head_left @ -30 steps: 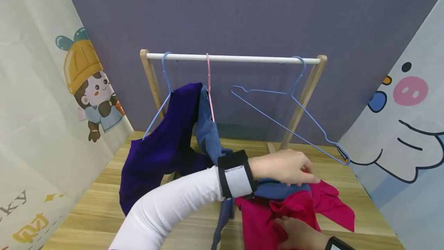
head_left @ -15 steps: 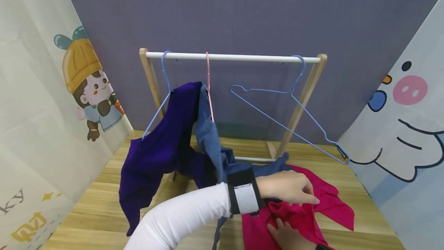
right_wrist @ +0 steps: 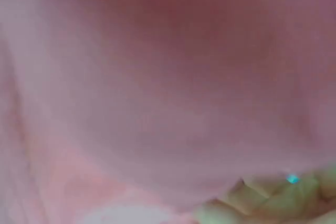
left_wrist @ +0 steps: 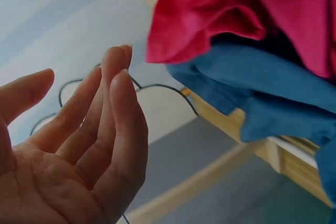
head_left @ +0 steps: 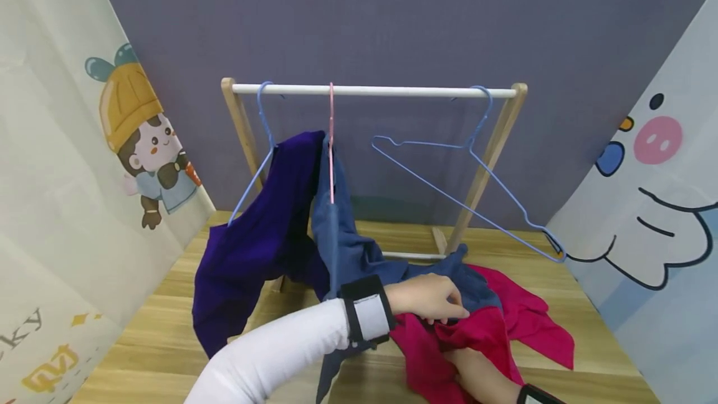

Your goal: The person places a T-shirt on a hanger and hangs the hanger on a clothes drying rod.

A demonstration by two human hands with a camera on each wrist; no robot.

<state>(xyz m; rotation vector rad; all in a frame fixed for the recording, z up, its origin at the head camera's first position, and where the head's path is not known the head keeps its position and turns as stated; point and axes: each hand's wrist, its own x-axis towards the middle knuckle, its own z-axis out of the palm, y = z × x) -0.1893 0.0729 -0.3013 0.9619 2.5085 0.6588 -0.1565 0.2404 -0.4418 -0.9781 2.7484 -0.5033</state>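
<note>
My left hand is over the blue garment and the crimson garment. Its fingers are loosely bent, with nothing in the left hand in the left wrist view. The blue garment hangs from a pink hanger, its lower part spread across the tabletop. My right hand reaches into a fold of the crimson garment and grips it, the fingertips hidden by cloth. Blurred crimson cloth fills most of the right wrist view, with curled fingers at lower right.
A rack with a white rail stands at the back. On its left, a purple garment hangs from a blue hanger. A bare blue hanger hangs at the right, slanting forward. Printed cloth walls flank the wooden tabletop.
My left hand has moved down, then left, uncovering more blue cloth. The pink hanger has turned nearly edge-on. My right hand's fingers, spread on the crimson garment earlier, are now under its fold.
</note>
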